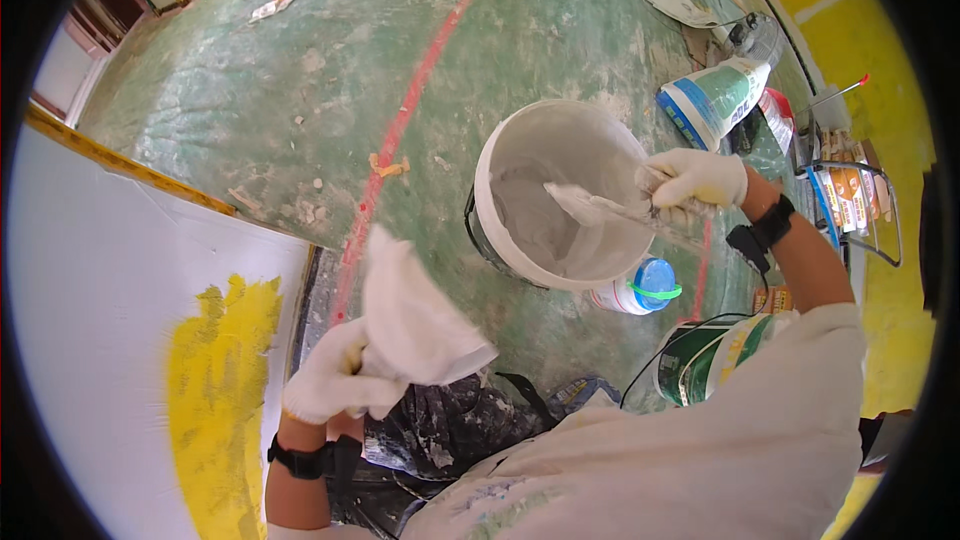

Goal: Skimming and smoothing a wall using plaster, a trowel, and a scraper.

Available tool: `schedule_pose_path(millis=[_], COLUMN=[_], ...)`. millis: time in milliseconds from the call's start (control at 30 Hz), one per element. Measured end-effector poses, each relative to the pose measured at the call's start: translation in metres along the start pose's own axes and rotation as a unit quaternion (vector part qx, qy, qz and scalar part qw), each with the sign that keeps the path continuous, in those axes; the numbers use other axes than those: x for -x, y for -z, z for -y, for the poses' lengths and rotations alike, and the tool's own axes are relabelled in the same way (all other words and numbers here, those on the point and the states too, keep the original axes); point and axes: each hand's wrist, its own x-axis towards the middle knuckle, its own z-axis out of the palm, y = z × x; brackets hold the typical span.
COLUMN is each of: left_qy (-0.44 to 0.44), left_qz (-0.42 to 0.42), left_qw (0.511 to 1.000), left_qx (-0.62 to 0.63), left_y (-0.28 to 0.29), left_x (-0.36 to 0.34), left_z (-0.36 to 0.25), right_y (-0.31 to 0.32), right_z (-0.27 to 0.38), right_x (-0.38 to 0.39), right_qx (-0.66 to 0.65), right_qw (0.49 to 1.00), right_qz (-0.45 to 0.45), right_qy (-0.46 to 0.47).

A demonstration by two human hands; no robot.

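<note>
The gloved left hand (340,380) is clamped on a broad white-coated blade (415,320), held left of the bucket (484,185) and nearer the body; the gloved right hand (695,183) is closed around a paste-smeared spatula (598,208), reaching over the bucket's opening; the bucket, with greyish paste (530,215) inside, stands on the green floor (250,90).

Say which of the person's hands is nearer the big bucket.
Right. The right hand is by the right rim of the big bucket; the left hand is farther off, toward the person's body and to the bucket's left.
</note>
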Motion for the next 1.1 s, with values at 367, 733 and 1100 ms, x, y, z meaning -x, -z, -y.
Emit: schedule_pose_path(millis=[367,733,1100], left_qy=[-0.036,-0.081,-0.222], left_qz=[0.171,-0.032,-0.376], left_qw=[0.975,0.986,0.897], left_qx=[-0.134,-0.144,-0.068], left_y=[-0.042,-0.045,-0.019], left_x=[-0.113,0.051,0.118], left_z=[-0.023,-0.066,0.013], right_y=[-0.074,-0.135,-0.223], right_z=[-0.011,0.118,0.127], right_x=[0.003,-0.048,-0.211], right_qx=[-0.018,0.146,-0.293], right_qw=[0.926,0.876,0.865], right_qz=[-0.093,-0.033,0.155], right_qy=[0.367,0.458,0.377])
